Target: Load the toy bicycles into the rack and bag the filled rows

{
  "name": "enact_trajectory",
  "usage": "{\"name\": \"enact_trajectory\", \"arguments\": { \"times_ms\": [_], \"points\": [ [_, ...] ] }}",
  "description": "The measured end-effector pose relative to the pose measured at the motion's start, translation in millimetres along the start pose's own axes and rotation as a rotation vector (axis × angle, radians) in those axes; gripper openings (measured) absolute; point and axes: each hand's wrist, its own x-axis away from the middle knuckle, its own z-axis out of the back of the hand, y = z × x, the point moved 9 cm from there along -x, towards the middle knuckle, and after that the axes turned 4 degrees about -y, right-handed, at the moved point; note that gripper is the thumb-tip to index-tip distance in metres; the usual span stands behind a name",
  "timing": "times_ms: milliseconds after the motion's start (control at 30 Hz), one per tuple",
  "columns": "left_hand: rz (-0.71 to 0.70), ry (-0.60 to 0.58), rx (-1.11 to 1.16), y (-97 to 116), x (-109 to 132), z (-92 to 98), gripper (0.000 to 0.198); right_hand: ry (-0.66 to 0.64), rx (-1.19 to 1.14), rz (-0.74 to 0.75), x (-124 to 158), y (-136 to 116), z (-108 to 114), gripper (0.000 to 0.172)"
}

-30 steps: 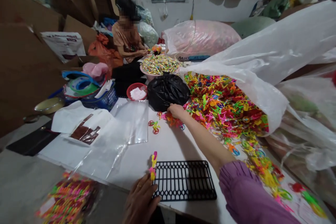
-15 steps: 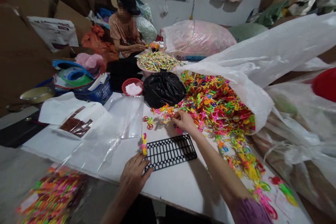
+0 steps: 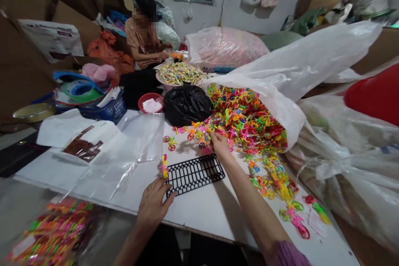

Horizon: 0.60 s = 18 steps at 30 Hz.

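Note:
My left hand (image 3: pixel 153 203) lies with fingers stretched out at the left end of a black plastic grid tray (image 3: pixel 195 174), its fingertips on the tray's edge. One yellow and pink plastic toy (image 3: pixel 164 166) stands at the tray's upper left corner; the grid's other slots show nothing in them. My right hand (image 3: pixel 220 145) is closed in a pinch just beyond the tray, among small colourful plastic toys (image 3: pixel 198 133) that look like little bicycles. What its fingertips hold cannot be made out against the toys behind them.
A large heap of toys (image 3: pixel 243 116) spills from a white plastic sack (image 3: pixel 289 122) on the right. Behind are a black bag (image 3: pixel 187 106), a red bowl (image 3: pixel 142 104) and a blue basket (image 3: pixel 114 110). Clear plastic bags (image 3: pixel 143 135) lie left. A person (image 3: pixel 143 37) sits across, hands on toys.
The view has shifted slightly, so things sit further left. My right hand stays pinched near the toys and has come slightly closer to the tray. My left hand remains on the tray's edge.

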Motion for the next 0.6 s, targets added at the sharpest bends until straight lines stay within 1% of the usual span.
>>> {"name": "enact_trajectory", "arguments": {
  "times_ms": [100, 200, 267, 400, 467, 600],
  "points": [
    [-0.007, -0.002, -0.010, 0.0, -0.2, 0.1, 0.018, 0.059, 0.056, 0.073, 4.8, -7.3, 9.6, 0.031],
    [-0.026, -0.027, -0.016, 1.1, 0.4, -1.0, 0.019, 0.049, 0.038, 0.103, 12.0, -11.6, 12.7, 0.030],
    [-0.040, -0.032, -0.020, 2.5, 1.2, -0.9, 0.019, 0.016, 0.003, 0.089, 18.8, -8.2, 10.5, 0.029],
    [-0.047, -0.044, -0.026, 5.8, 1.8, 0.7, 0.020, -0.043, -0.047, -0.015, 39.2, 12.6, 1.6, 0.031],
    [-0.035, -0.073, -0.028, 7.1, 1.4, 1.0, 0.020, -0.069, 0.070, -0.011, 53.9, 17.3, -3.1, 0.031],
    [-0.011, -0.133, -0.026, 10.1, 2.5, 1.4, 0.021, -0.113, 0.570, 0.135, 91.8, 9.2, -12.7, 0.025]
  ]
}}
